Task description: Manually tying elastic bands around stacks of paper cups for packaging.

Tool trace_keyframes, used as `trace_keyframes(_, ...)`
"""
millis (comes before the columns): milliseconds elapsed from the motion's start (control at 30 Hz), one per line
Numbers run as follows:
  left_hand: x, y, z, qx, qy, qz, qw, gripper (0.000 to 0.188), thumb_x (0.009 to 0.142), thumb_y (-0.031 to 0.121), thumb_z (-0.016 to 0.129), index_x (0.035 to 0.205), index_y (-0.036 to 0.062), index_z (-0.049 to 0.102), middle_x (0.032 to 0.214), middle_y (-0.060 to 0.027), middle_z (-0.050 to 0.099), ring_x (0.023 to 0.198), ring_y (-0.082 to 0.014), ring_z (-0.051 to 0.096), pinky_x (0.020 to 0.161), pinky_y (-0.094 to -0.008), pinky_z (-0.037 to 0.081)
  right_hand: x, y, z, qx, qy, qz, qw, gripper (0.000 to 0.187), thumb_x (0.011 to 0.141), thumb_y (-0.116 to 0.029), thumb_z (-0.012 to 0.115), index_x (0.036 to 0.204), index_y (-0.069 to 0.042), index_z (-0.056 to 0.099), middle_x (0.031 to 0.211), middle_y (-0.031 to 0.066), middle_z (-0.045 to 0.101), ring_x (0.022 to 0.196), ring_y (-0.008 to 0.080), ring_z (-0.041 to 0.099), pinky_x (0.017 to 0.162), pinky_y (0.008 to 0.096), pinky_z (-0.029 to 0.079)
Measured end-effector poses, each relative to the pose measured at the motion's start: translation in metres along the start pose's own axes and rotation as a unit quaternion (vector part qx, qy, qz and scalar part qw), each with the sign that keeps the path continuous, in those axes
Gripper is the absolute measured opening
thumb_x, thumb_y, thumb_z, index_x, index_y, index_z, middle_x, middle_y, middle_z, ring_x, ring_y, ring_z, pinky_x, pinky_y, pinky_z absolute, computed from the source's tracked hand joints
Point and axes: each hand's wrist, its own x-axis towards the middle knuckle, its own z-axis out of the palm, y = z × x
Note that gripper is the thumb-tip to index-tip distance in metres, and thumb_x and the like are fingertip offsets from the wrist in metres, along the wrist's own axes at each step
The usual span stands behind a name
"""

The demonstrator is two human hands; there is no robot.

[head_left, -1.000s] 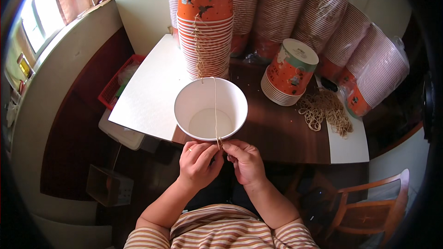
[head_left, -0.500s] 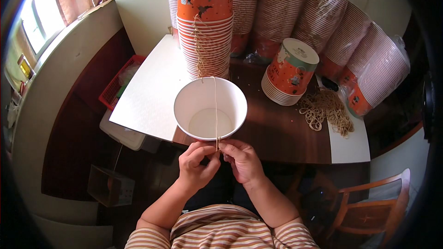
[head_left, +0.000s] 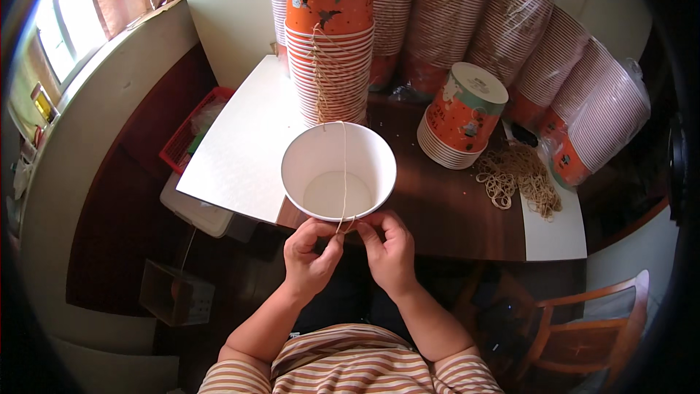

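Close in front of me a paper bucket (head_left: 310, 168), white inside, leans with its mouth toward me. A thin tan string (head_left: 345, 175) runs across its opening from the far rim to the near rim. At that near rim my left hand (head_left: 311, 261) pinches the string between thumb and forefinger. Just beside it, my right hand (head_left: 392, 257) pinches a small loop of the same string. The bucket's outer side is mostly hidden. Behind it rises a tall stack of orange paper buckets (head_left: 329, 76), with tan strings hanging down its rims.
On the brown table (head_left: 430, 226), a short upside-down stack of buckets (head_left: 461, 122) stands right. Beside it lies a heap of tan strings (head_left: 536, 188). Plastic-wrapped bucket stacks (head_left: 503, 22) line the back. A red basket (head_left: 191, 131) sits left, a wooden chair (head_left: 594, 328) lower right.
My right hand has moved slightly away from the left, and a small string loop now spreads between them. The whole view has shifted a little.
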Motion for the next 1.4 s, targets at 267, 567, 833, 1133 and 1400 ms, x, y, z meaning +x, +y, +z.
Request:
trace_keyframes(267,-0.004,-0.006,0.001,-0.029,0.0,-0.004,1.0,0.007,0.079,-0.005,0.063,0.084,-0.0013,0.061,0.083,-0.0088,0.064,0.075,-0.0146,0.061,0.07,-0.0245,0.047,-0.001,0.004,0.009,-0.218,0.081,-0.173,0.957,0.01,0.084,-0.012,0.065,0.088,-0.004,0.06,0.087,0.0096,0.06,0.077,0.0281,0.058,0.07,0.036,0.046)
trace_keyframes(567,-0.009,0.004,-0.005,0.142,-0.064,0.056,0.986,0.01,0.075,-0.001,0.069,0.083,0.0024,0.063,0.076,-0.0081,0.061,0.064,-0.0213,0.059,0.06,-0.03,0.047,-0.012,0.013,0.001,0.26,-0.093,0.118,0.954,0.016,0.091,-0.014,0.062,0.1,-0.002,0.063,0.095,0.0029,0.064,0.082,0.008,0.057,0.076,0.0222,0.046)
trace_keyframes(833,0.004,0.026,-0.02,0.256,-0.052,0.236,0.936,0.02,0.065,0.002,0.07,0.081,0.0094,0.063,0.071,-0.0024,0.061,0.062,-0.0172,0.058,0.059,-0.0304,0.043,-0.004,0.008,0.007,0.341,-0.129,0.178,0.914,0.019,0.089,-0.016,0.064,0.102,-0.002,0.065,0.099,0.0028,0.065,0.092,0.009,0.058,0.085,0.0227,0.046)
trace_keyframes(1133,0.032,0.048,-0.033,0.38,-0.111,0.303,0.867,0.034,0.063,0.005,0.066,0.096,0.0101,0.064,0.074,-0.0012,0.054,0.064,-0.0173,0.055,0.06,-0.0309,0.042,-0.002,0.008,0.021,0.412,-0.119,0.214,0.878,0.018,0.087,-0.011,0.064,0.101,0.0,0.066,0.096,0.0058,0.067,0.089,0.0103,0.06,0.085,0.0236,0.046)
trace_keyframes(1400,0.026,0.033,-0.03,0.371,-0.181,0.319,0.853,0.018,0.067,0.01,0.069,0.084,0.0102,0.063,0.078,-0.0012,0.051,0.065,-0.0167,0.054,0.061,-0.0309,0.04,-0.007,-0.003,0.018,0.404,-0.031,0.208,0.89,0.011,0.086,-0.01,0.062,0.092,-0.002,0.065,0.078,0.001,0.062,0.065,0.0041,0.046,0.062,0.0192,0.037)
